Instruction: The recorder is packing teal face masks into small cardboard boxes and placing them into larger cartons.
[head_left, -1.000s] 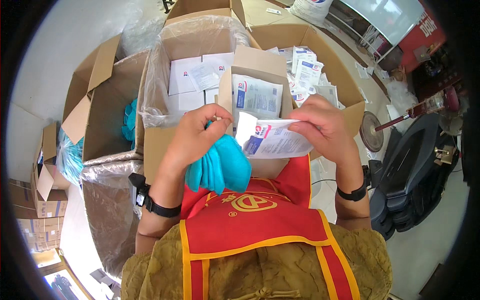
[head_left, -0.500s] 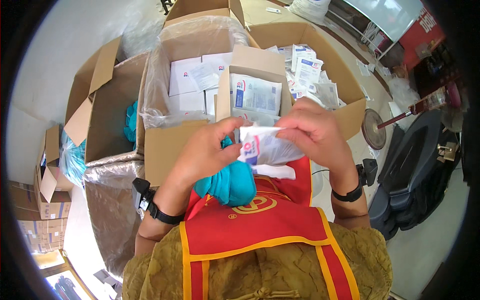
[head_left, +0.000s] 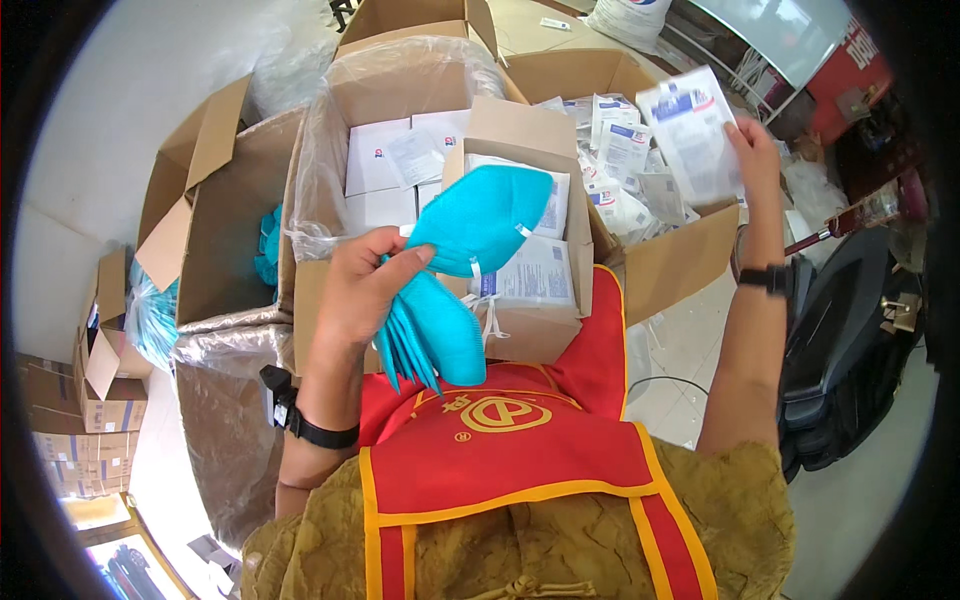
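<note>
Several teal folded face masks [head_left: 485, 222] are gripped by my left hand [head_left: 368, 275], its thumb lying over them. One mask points up and to the right, with its white strap tabs showing; the others fan downward over the red apron [head_left: 560, 445]. Out to the right, my right hand [head_left: 755, 160] pinches a flat white packet [head_left: 690, 140] with blue print by its edge. That packet is above a large carton [head_left: 685, 255] of similar loose white packets [head_left: 625, 150]. Behind the masks stands a small open cardboard box [head_left: 520, 120] with printed packets [head_left: 530, 275] inside.
A plastic-lined carton [head_left: 400, 75] of white boxes [head_left: 380, 150] stands beyond my left hand. Farther left, another carton [head_left: 235, 240] has teal items inside. A black padded chair [head_left: 840, 340] is on the right, and a thin cable [head_left: 665, 380] lies on the floor.
My right hand has moved away from my left, up and to the right, carrying a packet. My left hand has raised the masks, and one now points upward.
</note>
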